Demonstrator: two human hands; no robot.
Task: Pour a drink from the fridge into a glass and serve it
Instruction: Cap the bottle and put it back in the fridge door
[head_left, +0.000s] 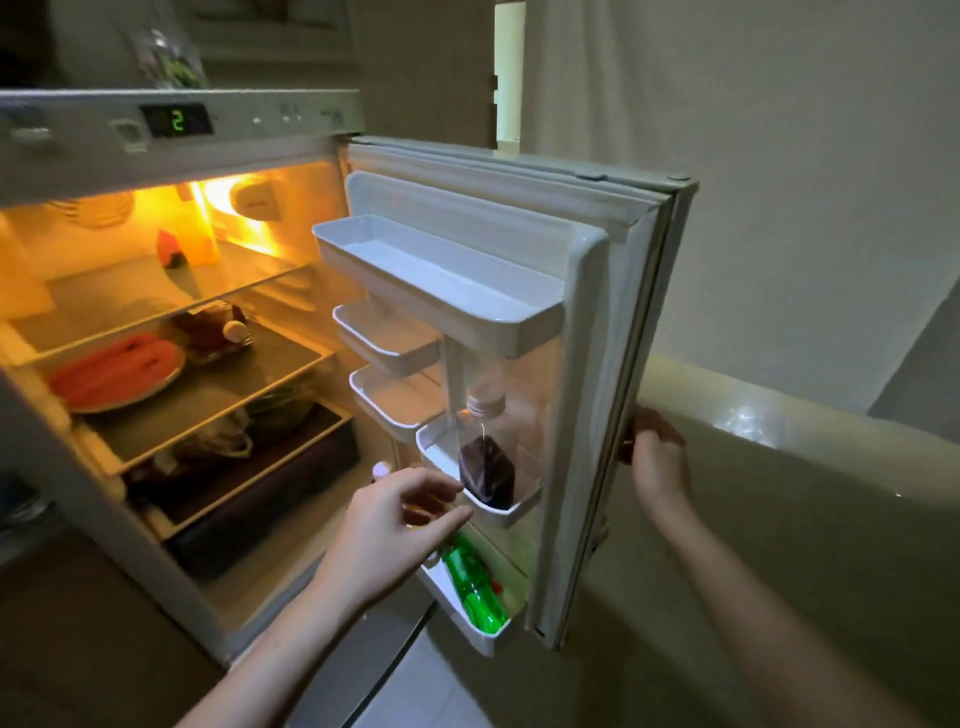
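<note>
— Left hand: what is held?
— Nothing; its fingers are curled loosely open just short of the bottle, which is part filled with dark drink in a door bin.
— Right hand?
— Clamped on the door edge.
— Any writing?
— "2" is shown on the display, up and left.

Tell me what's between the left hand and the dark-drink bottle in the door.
Nothing but the door bin's white rim: in the head view the left hand reaches open, fingertips just short of the clear bottle.
</note>
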